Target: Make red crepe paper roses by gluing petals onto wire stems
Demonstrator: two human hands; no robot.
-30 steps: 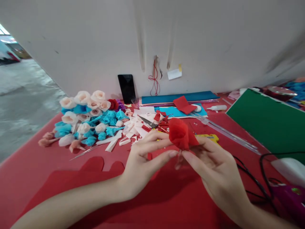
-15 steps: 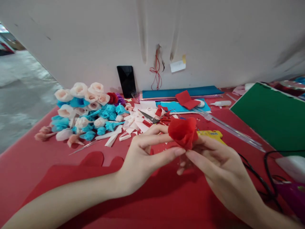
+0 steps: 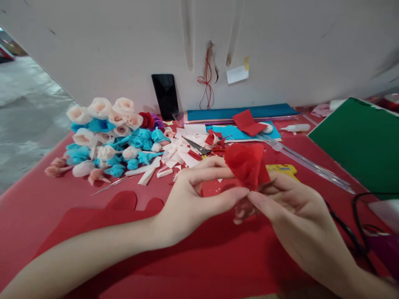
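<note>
A red paper flower is held up in front of me, its petals flaring at the top and narrowing downward. My left hand grips its base from the left, thumb and fingers pinched on it. From the right, my right hand pinches the same base, and the two thumb tips meet below the petals. Beneath my hands lies a broad sheet of red paper. Cut red petal pieces lie at its far edge. Behind the flower, a yellow glue gun is partly hidden.
Finished white, blue and pink paper flowers are heaped at the left. Scissors lie among paper scraps. A black phone leans on the wall. At right are a green board, a glue bottle, clear sticks and black cable.
The flower has turned in my fingers, showing more of its outer petal and less of its opening. Both hands keep their pinch. The view has shifted slightly.
</note>
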